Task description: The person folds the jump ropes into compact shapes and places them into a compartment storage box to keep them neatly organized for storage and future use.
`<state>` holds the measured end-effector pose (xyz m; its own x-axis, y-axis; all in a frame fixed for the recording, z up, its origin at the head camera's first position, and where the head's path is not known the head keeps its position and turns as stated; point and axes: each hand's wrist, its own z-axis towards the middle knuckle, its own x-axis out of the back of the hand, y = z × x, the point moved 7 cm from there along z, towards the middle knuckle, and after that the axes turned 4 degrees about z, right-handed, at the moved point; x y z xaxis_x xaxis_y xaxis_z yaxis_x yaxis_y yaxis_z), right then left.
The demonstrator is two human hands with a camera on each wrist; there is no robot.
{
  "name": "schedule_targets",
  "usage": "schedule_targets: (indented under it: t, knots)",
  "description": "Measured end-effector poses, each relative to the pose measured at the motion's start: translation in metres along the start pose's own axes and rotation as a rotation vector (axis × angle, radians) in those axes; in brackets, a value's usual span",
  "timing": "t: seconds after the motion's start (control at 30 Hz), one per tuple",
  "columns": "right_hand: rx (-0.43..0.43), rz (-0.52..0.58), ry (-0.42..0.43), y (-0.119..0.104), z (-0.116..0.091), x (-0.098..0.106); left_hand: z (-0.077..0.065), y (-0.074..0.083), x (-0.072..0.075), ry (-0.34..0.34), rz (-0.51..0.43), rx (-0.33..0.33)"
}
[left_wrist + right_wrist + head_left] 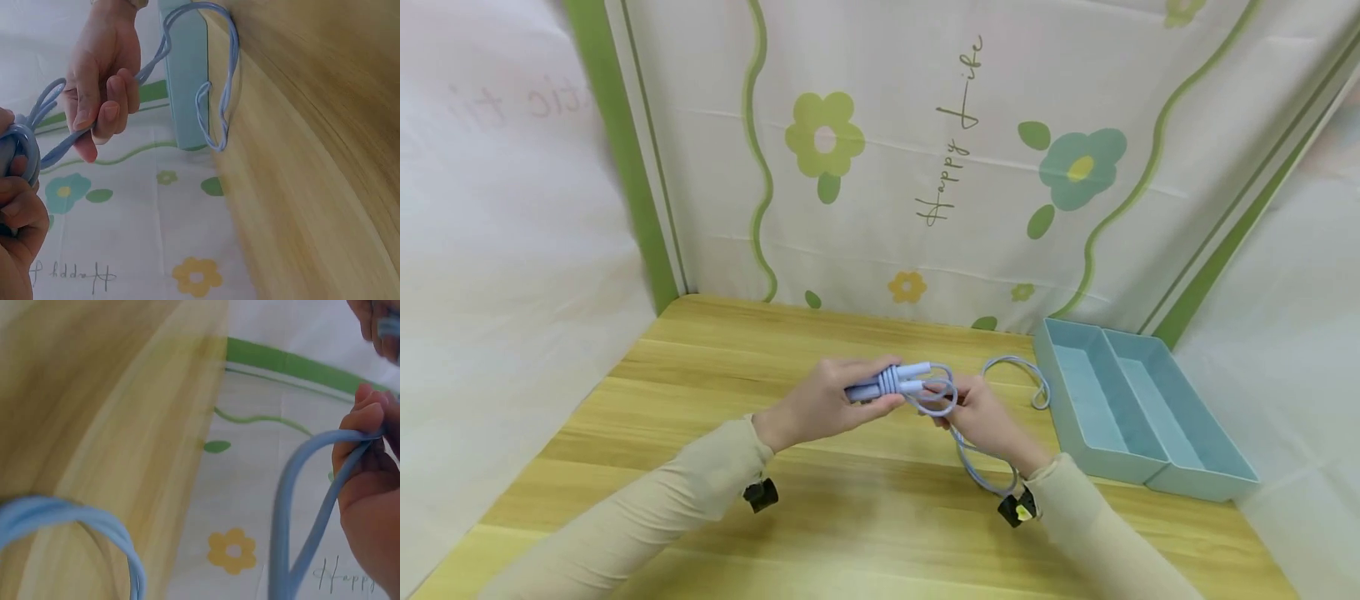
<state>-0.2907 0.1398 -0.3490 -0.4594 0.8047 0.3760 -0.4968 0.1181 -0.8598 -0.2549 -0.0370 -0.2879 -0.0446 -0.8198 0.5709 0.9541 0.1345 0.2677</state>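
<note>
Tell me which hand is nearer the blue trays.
Right. The right hand, holding the cord, is a little left of the trays; the left hand, gripping the bundle, is farther left.

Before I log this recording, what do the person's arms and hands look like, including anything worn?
The left hand and right hand are ungloved. The left sleeve and right sleeve are long, plain and pale cream, with some wrinkles. A small black left wrist device matches a black right wrist device, which shows a yellowish patch.
</note>
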Motion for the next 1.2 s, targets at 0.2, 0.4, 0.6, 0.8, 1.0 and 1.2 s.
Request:
schedule_targets:
  t: [0.2, 0.4, 0.6, 0.8, 1.0, 1.2]
  knots:
    - [0.002, -0.04, -0.07, -0.005, -0.008, -0.029, -0.003, -0.016, 0.006, 0.078, 0.047, 0.115]
    - [0.089, -0.133, -0.111, -0.017, -0.012, -0.046, -0.008, -0.028, 0.004, 0.029, 0.099, 0.174]
    - [0.018, -0.206, -0.138, -0.015, -0.014, -0.047, -0.012, -0.034, -0.001, -0.011, 0.15, 0.202]
    - [-0.016, -0.287, -0.094, -0.017, -0.015, -0.04, -0.014, -0.035, -0.005, -0.032, 0.173, 0.181]
    - [-0.024, -0.368, -0.093, -0.019, -0.017, -0.035, -0.013, -0.034, -0.007, -0.042, 0.217, 0.141]
    - [0.004, -0.358, -0.057, -0.022, -0.017, -0.028, -0.007, -0.035, -0.009, -0.043, 0.255, 0.115]
